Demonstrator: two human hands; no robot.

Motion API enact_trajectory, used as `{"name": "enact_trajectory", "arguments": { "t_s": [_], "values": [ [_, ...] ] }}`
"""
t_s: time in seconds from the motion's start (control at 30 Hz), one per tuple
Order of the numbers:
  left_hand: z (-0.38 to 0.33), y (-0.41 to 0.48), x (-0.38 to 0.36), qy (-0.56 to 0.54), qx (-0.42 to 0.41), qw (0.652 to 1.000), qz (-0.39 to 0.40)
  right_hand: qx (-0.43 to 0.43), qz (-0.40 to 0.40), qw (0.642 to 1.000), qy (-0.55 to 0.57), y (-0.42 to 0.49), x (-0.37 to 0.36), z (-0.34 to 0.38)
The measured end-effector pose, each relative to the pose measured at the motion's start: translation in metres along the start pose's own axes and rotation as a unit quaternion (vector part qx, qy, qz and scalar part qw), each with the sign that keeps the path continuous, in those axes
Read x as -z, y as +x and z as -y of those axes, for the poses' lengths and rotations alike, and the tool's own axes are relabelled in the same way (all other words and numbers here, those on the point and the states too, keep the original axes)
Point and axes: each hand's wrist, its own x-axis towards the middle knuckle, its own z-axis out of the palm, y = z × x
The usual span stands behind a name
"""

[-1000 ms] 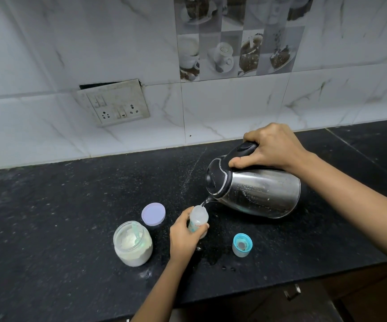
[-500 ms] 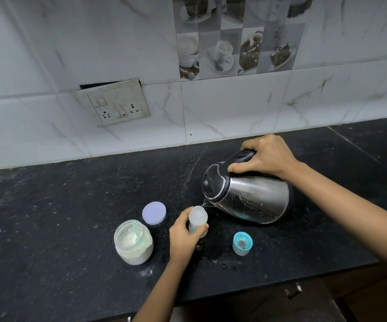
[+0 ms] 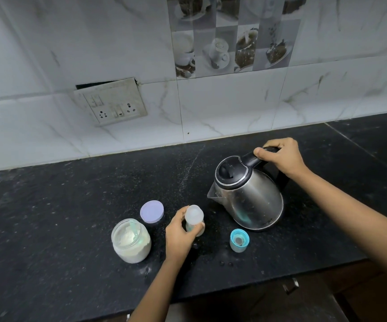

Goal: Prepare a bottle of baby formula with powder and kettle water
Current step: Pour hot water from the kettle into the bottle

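A small clear baby bottle [image 3: 195,218] stands open-topped on the black counter [image 3: 71,217], and my left hand [image 3: 179,235] grips its body from the left. The steel kettle [image 3: 248,198] with a black lid stands upright on the counter to the bottle's right, spout toward the bottle. My right hand [image 3: 278,156] grips the kettle's black handle. A glass jar of white powder [image 3: 131,240] with a pale scoop inside stands open left of my left hand. The bottle's blue cap [image 3: 239,240] lies near the kettle's base.
The jar's lilac lid [image 3: 152,211] lies flat behind the jar. A switch and socket plate [image 3: 111,104] hangs loose on the tiled wall. Drops of water [image 3: 225,263] dot the counter near the front edge. A cupboard handle [image 3: 290,285] shows below.
The kettle has swung back from its pouring tilt over the bottle to upright and come down onto the counter to the right. My left hand has kept its hold on the bottle.
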Motion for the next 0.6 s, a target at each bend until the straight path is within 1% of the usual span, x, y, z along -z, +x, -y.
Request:
{"name": "enact_trajectory", "arguments": {
  "t_s": [0.1, 0.3, 0.4, 0.5, 0.6],
  "values": [
    [-0.001, -0.003, 0.0, 0.005, -0.002, 1.0, -0.006, -0.022, -0.024, 0.999, 0.037, -0.001, 0.01, -0.014],
    [-0.006, -0.009, 0.002, 0.009, 0.001, 1.0, -0.021, -0.068, -0.045, 0.99, 0.114, 0.003, 0.026, -0.051],
    [-0.007, -0.012, 0.001, 0.014, 0.0, 1.0, -0.026, -0.109, -0.043, 0.982, 0.148, 0.0, 0.031, -0.058],
    [-0.006, -0.012, 0.0, 0.01, -0.004, 1.0, -0.023, -0.155, -0.063, 0.974, 0.151, -0.001, 0.035, -0.06],
    [-0.005, -0.013, 0.0, 0.005, -0.003, 1.0, -0.018, -0.169, -0.078, 0.972, 0.14, -0.006, 0.038, -0.067]
  ]
}}
